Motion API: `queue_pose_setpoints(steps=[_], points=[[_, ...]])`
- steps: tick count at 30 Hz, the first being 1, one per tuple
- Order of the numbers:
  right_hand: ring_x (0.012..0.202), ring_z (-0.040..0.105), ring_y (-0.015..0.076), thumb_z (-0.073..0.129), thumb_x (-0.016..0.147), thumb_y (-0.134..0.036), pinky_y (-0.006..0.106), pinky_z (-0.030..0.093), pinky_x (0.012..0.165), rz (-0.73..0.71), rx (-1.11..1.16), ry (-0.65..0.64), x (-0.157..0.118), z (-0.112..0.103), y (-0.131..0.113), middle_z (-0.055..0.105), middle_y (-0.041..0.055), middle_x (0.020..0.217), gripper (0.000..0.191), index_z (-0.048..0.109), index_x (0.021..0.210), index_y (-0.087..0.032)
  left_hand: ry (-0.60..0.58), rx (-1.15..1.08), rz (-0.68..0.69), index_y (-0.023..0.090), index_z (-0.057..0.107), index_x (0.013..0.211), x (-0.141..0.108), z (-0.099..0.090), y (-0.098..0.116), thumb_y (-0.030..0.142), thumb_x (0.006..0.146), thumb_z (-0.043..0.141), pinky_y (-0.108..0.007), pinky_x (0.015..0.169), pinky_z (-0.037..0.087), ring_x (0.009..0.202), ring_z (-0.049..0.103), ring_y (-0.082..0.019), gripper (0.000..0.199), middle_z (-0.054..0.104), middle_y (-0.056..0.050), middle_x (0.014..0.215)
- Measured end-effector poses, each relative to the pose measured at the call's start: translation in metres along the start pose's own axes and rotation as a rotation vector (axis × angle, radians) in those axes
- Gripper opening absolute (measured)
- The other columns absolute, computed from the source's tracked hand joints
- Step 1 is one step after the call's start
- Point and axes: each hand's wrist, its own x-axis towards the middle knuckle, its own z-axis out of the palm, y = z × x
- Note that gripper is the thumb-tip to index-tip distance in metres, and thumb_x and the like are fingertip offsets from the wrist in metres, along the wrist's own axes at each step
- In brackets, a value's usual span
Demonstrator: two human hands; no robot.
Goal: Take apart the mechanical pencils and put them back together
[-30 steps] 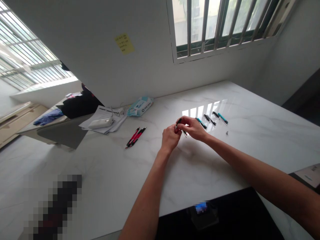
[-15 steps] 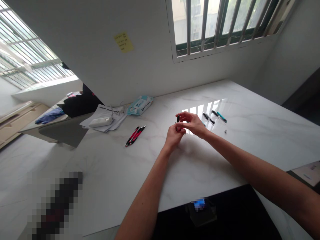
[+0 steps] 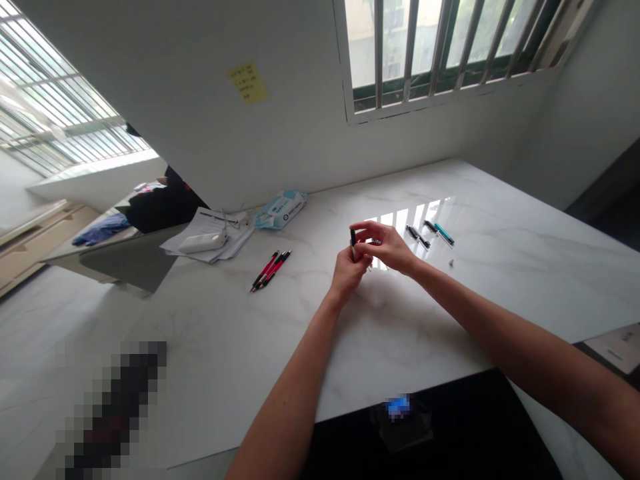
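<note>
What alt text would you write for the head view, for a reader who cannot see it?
A person's left hand grips a dark pen upright, with the right hand close against it, above a white marble table. Red-and-black pens lie to the left, teal-and-black pens to the right, and papers and a wet-wipes packet sit by the wall.

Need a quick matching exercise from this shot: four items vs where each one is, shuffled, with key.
Items
1. yellow sticky note
2. red-and-black pens
3. teal-and-black pens
4. small black pen-like piece

Places
A. held between left hand and right hand
B. stuck to the wall
C. on the marble table, right of the hands
D. on the table, left of the hands

Pairs: 1-B, 2-D, 3-C, 4-A
</note>
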Motion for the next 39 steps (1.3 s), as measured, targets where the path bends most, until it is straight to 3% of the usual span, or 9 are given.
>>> queue_pose_setpoints(steps=[4, 8, 12, 17, 21, 26, 29, 34, 39], points=[[0.09, 0.071, 0.0202, 0.083, 0.072, -0.03, 0.034, 0.058, 0.08, -0.008, -0.01, 0.019, 0.0, 0.0, 0.0, 0.076, 0.0046, 0.099, 0.048, 0.071, 0.118, -0.022, -0.001, -0.002, 0.008, 0.014, 0.073, 0.084, 0.0, -0.001, 0.0, 0.026, 0.075, 0.078, -0.022, 0.053, 0.036, 0.055, 0.043, -0.008, 0.015, 0.055, 0.004, 0.062], [0.076, 0.069, 0.0178, 0.078, 0.075, -0.03, 0.033, 0.057, 0.073, 0.009, -0.01, 0.017, 0.0, 0.001, -0.001, 0.075, 0.002, 0.087, 0.044, 0.07, 0.118, -0.021, -0.001, -0.011, -0.007, 0.015, 0.071, 0.081, 0.0, 0.0, 0.0, 0.024, 0.073, 0.079, -0.022, 0.052, 0.035, 0.054, 0.042, -0.007, 0.015, 0.052, 0.004, 0.06], [0.085, 0.071, 0.0187, 0.077, 0.076, -0.027, 0.032, 0.057, 0.076, -0.008, -0.02, -0.003, -0.001, -0.001, -0.003, 0.077, 0.0057, 0.104, 0.046, 0.07, 0.122, -0.022, 0.014, -0.032, -0.012, 0.015, 0.068, 0.078, 0.001, 0.001, -0.002, 0.025, 0.075, 0.078, -0.022, 0.052, 0.035, 0.054, 0.042, -0.007, 0.015, 0.052, 0.004, 0.061], [0.078, 0.071, 0.0182, 0.074, 0.077, -0.025, 0.032, 0.057, 0.072, -0.02, -0.08, 0.013, -0.001, -0.001, -0.006, 0.076, 0.0038, 0.093, 0.044, 0.07, 0.121, -0.021, 0.007, -0.042, 0.011, 0.016, 0.062, 0.07, 0.0, 0.002, -0.002, 0.028, 0.072, 0.081, -0.022, 0.052, 0.033, 0.054, 0.04, -0.007, 0.023, 0.049, 0.005, 0.059], [0.088, 0.072, 0.02, 0.073, 0.078, -0.026, 0.034, 0.059, 0.077, -0.042, -0.081, 0.005, -0.001, -0.002, -0.008, 0.077, 0.0059, 0.105, 0.048, 0.069, 0.126, -0.023, 0.019, -0.063, 0.014, 0.016, 0.06, 0.069, 0.0, 0.0, 0.0, 0.029, 0.072, 0.081, -0.023, 0.052, 0.035, 0.053, 0.041, -0.007, 0.024, 0.051, 0.005, 0.059], [0.078, 0.071, 0.0178, 0.072, 0.079, -0.027, 0.032, 0.059, 0.072, -0.044, -0.106, 0.0, -0.002, -0.001, -0.007, 0.076, 0.0032, 0.095, 0.045, 0.069, 0.124, -0.023, 0.002, -0.024, 0.023, 0.015, 0.066, 0.073, -0.001, 0.001, 0.0, 0.027, 0.073, 0.079, -0.023, 0.053, 0.034, 0.055, 0.042, -0.007, 0.017, 0.055, 0.003, 0.061], [0.086, 0.071, 0.0188, 0.073, 0.079, -0.026, 0.033, 0.059, 0.076, -0.061, -0.118, 0.002, -0.002, 0.0, -0.005, 0.076, 0.0043, 0.101, 0.047, 0.069, 0.125, -0.024, 0.001, -0.015, 0.03, 0.015, 0.067, 0.072, -0.001, 0.002, -0.001, 0.029, 0.072, 0.08, -0.023, 0.053, 0.032, 0.055, 0.04, -0.007, 0.019, 0.052, 0.004, 0.059], [0.082, 0.07, 0.0178, 0.077, 0.075, -0.024, 0.035, 0.059, 0.081, -0.087, -0.158, 0.062, -0.002, 0.002, -0.005, 0.074, 0.001, 0.088, 0.042, 0.073, 0.118, -0.023, -0.013, -0.035, 0.03, 0.015, 0.067, 0.076, -0.002, 0.004, 0.001, 0.034, 0.07, 0.085, -0.024, 0.053, 0.032, 0.056, 0.04, -0.008, 0.027, 0.047, 0.005, 0.058], [0.082, 0.073, 0.0179, 0.069, 0.082, -0.024, 0.039, 0.061, 0.085, -0.081, -0.042, 0.007, -0.003, 0.001, -0.013, 0.078, 0.0046, 0.101, 0.042, 0.069, 0.124, -0.023, -0.015, -0.082, 0.007, 0.019, 0.049, 0.067, -0.002, 0.003, 0.001, 0.031, 0.071, 0.084, -0.025, 0.053, 0.032, 0.053, 0.038, -0.007, 0.037, 0.041, 0.007, 0.058]])
